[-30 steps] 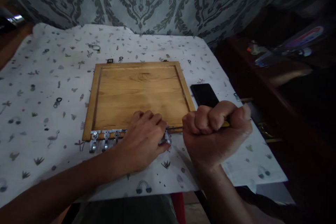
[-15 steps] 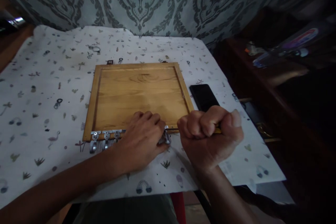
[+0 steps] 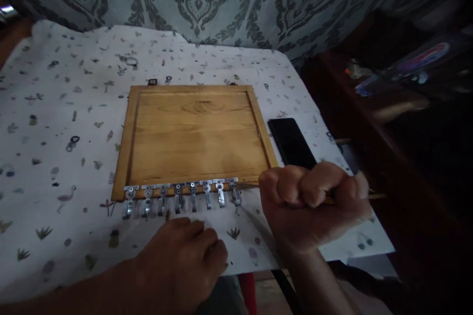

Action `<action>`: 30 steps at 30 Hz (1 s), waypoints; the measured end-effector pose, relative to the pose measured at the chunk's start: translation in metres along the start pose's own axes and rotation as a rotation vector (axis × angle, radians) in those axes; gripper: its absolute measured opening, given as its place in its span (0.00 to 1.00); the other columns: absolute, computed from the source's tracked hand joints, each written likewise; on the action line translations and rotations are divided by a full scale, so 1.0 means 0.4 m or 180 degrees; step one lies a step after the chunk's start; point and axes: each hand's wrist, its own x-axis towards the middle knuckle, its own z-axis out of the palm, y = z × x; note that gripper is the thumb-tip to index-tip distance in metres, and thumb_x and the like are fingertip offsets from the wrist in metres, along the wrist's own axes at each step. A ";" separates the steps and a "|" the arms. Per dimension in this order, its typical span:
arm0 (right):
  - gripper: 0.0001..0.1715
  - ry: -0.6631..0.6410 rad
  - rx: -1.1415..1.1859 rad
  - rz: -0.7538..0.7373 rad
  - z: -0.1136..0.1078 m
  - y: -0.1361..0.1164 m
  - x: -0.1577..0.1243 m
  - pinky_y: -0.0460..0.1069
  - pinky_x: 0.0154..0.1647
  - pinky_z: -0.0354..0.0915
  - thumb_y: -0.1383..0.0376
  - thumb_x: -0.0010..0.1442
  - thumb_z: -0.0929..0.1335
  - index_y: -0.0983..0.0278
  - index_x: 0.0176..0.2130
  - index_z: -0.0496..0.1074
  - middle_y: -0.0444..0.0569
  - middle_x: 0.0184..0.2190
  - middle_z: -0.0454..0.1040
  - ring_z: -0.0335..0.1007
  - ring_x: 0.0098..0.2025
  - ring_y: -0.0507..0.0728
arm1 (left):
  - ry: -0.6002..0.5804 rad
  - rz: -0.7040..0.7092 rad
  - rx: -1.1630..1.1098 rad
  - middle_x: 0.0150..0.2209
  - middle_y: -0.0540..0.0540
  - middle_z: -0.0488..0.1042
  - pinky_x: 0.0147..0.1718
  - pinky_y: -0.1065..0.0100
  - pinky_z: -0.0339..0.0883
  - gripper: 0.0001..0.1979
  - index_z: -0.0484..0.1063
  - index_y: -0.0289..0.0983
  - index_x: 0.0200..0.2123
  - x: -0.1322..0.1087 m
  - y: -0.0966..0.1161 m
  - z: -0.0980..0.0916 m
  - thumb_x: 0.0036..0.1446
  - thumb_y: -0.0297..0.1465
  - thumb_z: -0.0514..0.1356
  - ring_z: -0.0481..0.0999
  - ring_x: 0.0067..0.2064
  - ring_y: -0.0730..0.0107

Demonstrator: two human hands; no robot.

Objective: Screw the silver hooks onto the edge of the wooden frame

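Observation:
A framed wooden board (image 3: 195,133) lies flat on the cloth-covered table. Along its near edge runs a metal rail with several silver hooks (image 3: 192,196) that hang past the edge. My right hand (image 3: 310,206) is closed in a fist at the board's near right corner, around a screwdriver (image 3: 330,200). Only a bit of its yellow handle shows, and a thin shaft points left toward the last hook. My left hand (image 3: 185,256) rests below the hooks, apart from them, with its fingers curled in. Whatever those fingers might hold is hidden.
A black phone (image 3: 291,142) lies right of the board, behind my right fist. Small dark hinges (image 3: 152,81) stick out at the board's far edge. A patterned wall (image 3: 199,0) backs the table. At right, a plastic bottle (image 3: 406,66) lies on dark furniture.
My left hand has let go of the rail's right end and drawn back toward me, uncovering the hooks. My right fist has shifted slightly right and nearer in view.

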 end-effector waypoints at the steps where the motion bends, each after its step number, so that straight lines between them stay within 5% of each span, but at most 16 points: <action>1: 0.30 0.0033 -0.0020 -0.0007 -0.002 0.001 -0.002 0.43 0.14 0.44 0.59 0.68 0.64 0.62 0.19 0.50 0.35 0.16 0.37 0.31 0.14 0.46 | 0.0016 0.0026 -0.0084 0.27 0.53 0.75 0.27 0.63 0.64 0.06 0.68 0.39 0.33 -0.018 0.003 0.020 0.62 0.28 0.62 0.74 0.27 0.68; 6: 0.31 0.0084 -0.0161 -0.0249 -0.010 0.008 -0.010 0.43 0.13 0.41 0.56 0.68 0.66 0.62 0.20 0.50 0.36 0.18 0.34 0.28 0.15 0.46 | -0.0028 0.0142 -0.0297 0.28 0.53 0.77 0.29 0.64 0.67 0.06 0.67 0.39 0.35 -0.070 -0.008 0.071 0.62 0.27 0.63 0.76 0.29 0.68; 14: 0.32 0.0467 -0.0198 -0.0073 -0.012 0.002 -0.014 0.43 0.13 0.40 0.59 0.67 0.65 0.63 0.19 0.47 0.37 0.19 0.32 0.29 0.15 0.46 | 0.0266 0.0152 -0.0600 0.26 0.54 0.73 0.26 0.65 0.64 0.09 0.64 0.39 0.32 -0.059 -0.020 0.075 0.62 0.27 0.62 0.73 0.27 0.70; 30: 0.31 0.0034 0.0023 -0.0001 -0.012 0.013 -0.006 0.44 0.13 0.39 0.57 0.65 0.68 0.62 0.18 0.51 0.35 0.13 0.42 0.35 0.13 0.45 | 0.0412 0.0332 -0.0362 0.25 0.53 0.72 0.25 0.64 0.60 0.07 0.65 0.38 0.32 -0.060 -0.016 0.075 0.63 0.27 0.60 0.71 0.26 0.69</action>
